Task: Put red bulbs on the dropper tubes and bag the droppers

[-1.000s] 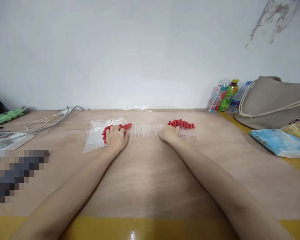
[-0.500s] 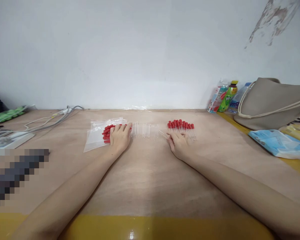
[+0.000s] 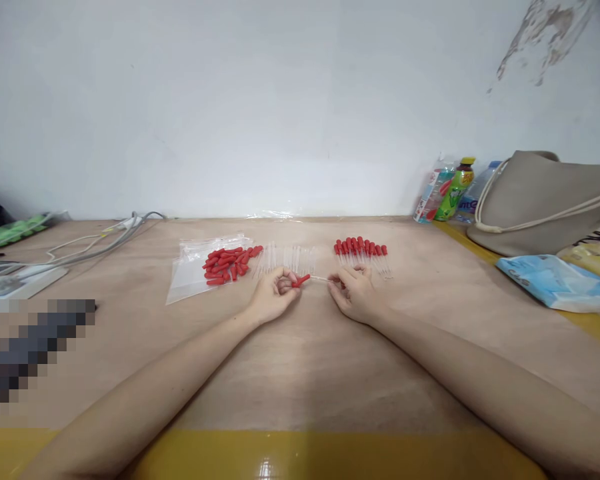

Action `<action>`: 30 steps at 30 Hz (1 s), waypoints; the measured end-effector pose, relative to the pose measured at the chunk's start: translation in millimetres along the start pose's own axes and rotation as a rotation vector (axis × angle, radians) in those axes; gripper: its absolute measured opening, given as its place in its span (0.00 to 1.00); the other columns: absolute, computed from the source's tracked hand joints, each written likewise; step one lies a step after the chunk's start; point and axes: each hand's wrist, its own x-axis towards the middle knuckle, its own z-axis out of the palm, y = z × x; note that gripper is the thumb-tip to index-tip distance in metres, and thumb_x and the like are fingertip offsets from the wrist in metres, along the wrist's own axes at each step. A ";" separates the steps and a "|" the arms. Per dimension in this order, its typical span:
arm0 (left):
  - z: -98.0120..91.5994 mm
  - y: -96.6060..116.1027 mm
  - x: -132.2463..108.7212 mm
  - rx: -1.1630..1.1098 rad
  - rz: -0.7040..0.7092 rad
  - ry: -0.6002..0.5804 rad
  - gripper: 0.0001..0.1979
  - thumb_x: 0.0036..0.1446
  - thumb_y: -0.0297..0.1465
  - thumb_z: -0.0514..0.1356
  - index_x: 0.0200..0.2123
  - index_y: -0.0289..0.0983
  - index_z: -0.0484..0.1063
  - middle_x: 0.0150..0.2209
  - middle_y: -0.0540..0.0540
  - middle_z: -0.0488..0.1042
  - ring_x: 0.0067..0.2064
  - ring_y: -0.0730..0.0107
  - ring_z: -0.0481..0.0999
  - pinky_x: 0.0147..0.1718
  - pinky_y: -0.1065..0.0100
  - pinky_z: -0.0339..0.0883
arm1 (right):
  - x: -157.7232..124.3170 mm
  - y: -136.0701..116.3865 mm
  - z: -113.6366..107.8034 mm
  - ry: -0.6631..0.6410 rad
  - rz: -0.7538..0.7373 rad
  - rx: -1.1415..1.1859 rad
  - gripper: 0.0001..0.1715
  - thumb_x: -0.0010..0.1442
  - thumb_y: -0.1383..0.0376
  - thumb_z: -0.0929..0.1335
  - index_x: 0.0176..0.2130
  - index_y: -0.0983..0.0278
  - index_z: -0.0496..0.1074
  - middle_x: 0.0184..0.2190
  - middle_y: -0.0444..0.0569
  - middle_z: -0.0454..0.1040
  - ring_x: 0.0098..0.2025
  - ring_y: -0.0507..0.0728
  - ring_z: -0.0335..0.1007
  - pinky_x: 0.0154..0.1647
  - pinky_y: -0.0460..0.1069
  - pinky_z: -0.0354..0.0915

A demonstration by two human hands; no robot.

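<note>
My left hand (image 3: 274,297) pinches a red rubber bulb (image 3: 301,281) just above the wooden table. My right hand (image 3: 355,292) pinches a thin clear glass tube (image 3: 323,279) whose end meets the bulb. A pile of loose red bulbs (image 3: 226,262) lies on a clear plastic bag (image 3: 187,273) to the left. Behind my hands lies a row of bare clear tubes (image 3: 287,257). A row of tubes fitted with red bulbs (image 3: 363,253) lies beyond my right hand.
Cables (image 3: 100,243) and a white device (image 3: 15,281) lie at the far left. Drink bottles (image 3: 453,190), a beige bag (image 3: 545,200) and a blue packet (image 3: 555,283) stand at the right. Yellow tape (image 3: 300,457) runs along the table's near edge.
My left hand left the bulb pile and came to the centre holding one red bulb. My right hand picked up a clear tube and brought it to the bulb.
</note>
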 end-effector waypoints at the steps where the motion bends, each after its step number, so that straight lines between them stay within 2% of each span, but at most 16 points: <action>1: -0.3 0.3 0.1 -0.012 -0.011 0.000 0.11 0.42 0.24 0.61 0.27 0.35 0.60 0.25 0.53 0.67 0.25 0.79 0.70 0.25 0.77 0.58 | 0.1 -0.1 -0.3 0.001 0.007 0.000 0.06 0.57 0.67 0.60 0.33 0.64 0.64 0.29 0.45 0.71 0.29 0.51 0.64 0.45 0.52 0.47; 8: -0.6 -1.2 -0.6 0.025 0.009 -0.029 0.11 0.43 0.24 0.62 0.27 0.35 0.59 0.26 0.53 0.66 0.24 0.80 0.69 0.25 0.77 0.58 | 0.8 -1.1 -1.2 -0.019 0.035 0.003 0.07 0.58 0.66 0.60 0.34 0.64 0.65 0.29 0.45 0.71 0.28 0.50 0.64 0.45 0.52 0.46; 12: -0.9 -3.8 -0.7 0.048 0.038 -0.034 0.14 0.45 0.30 0.63 0.26 0.36 0.58 0.27 0.51 0.67 0.27 0.77 0.70 0.26 0.75 0.61 | 1.0 -3.6 -2.2 -0.082 0.017 0.043 0.07 0.59 0.65 0.59 0.34 0.64 0.65 0.28 0.45 0.71 0.28 0.51 0.64 0.46 0.53 0.45; 14: -1.9 -6.8 0.0 0.084 0.046 -0.032 0.14 0.46 0.34 0.63 0.25 0.36 0.57 0.26 0.52 0.66 0.25 0.78 0.69 0.25 0.75 0.60 | 0.9 -4.7 -2.7 -0.108 -0.005 0.075 0.07 0.59 0.65 0.59 0.34 0.64 0.64 0.28 0.45 0.71 0.28 0.51 0.64 0.46 0.52 0.46; 17: -3.4 -10.9 0.9 0.127 0.079 0.016 0.13 0.47 0.35 0.63 0.30 0.36 0.61 0.26 0.53 0.67 0.24 0.79 0.68 0.24 0.75 0.61 | 0.5 -5.1 -3.2 -0.112 -0.036 0.119 0.06 0.59 0.66 0.60 0.33 0.64 0.64 0.27 0.44 0.71 0.27 0.50 0.64 0.44 0.51 0.46; 20: -4.1 -10.2 0.9 0.159 0.089 0.005 0.13 0.49 0.34 0.62 0.37 0.36 0.66 0.32 0.49 0.71 0.30 0.74 0.72 0.31 0.72 0.65 | 0.0 -4.0 -3.6 -0.117 -0.067 0.157 0.05 0.59 0.66 0.60 0.33 0.64 0.64 0.27 0.43 0.71 0.27 0.49 0.64 0.43 0.51 0.46; 23: -4.7 -4.7 -0.1 0.223 0.100 -0.063 0.09 0.52 0.34 0.59 0.35 0.35 0.71 0.33 0.47 0.74 0.34 0.71 0.73 0.35 0.70 0.66 | 0.1 -2.4 -4.4 -0.139 -0.097 0.174 0.06 0.59 0.66 0.60 0.33 0.64 0.65 0.27 0.42 0.71 0.28 0.49 0.64 0.42 0.50 0.46; 27: -6.1 3.4 -2.5 0.371 0.196 -0.074 0.08 0.54 0.33 0.57 0.33 0.35 0.73 0.30 0.47 0.74 0.31 0.71 0.72 0.32 0.70 0.65 | 0.5 1.1 -5.5 -0.166 -0.126 0.169 0.08 0.60 0.66 0.60 0.33 0.64 0.66 0.28 0.43 0.71 0.29 0.49 0.64 0.42 0.50 0.45; 30: -6.9 6.4 -5.2 0.424 0.253 -0.112 0.08 0.54 0.33 0.57 0.34 0.36 0.73 0.32 0.46 0.74 0.32 0.70 0.72 0.33 0.69 0.66 | 0.3 5.1 -5.9 -0.180 -0.154 0.151 0.09 0.60 0.66 0.59 0.33 0.63 0.68 0.29 0.45 0.72 0.31 0.50 0.65 0.42 0.51 0.45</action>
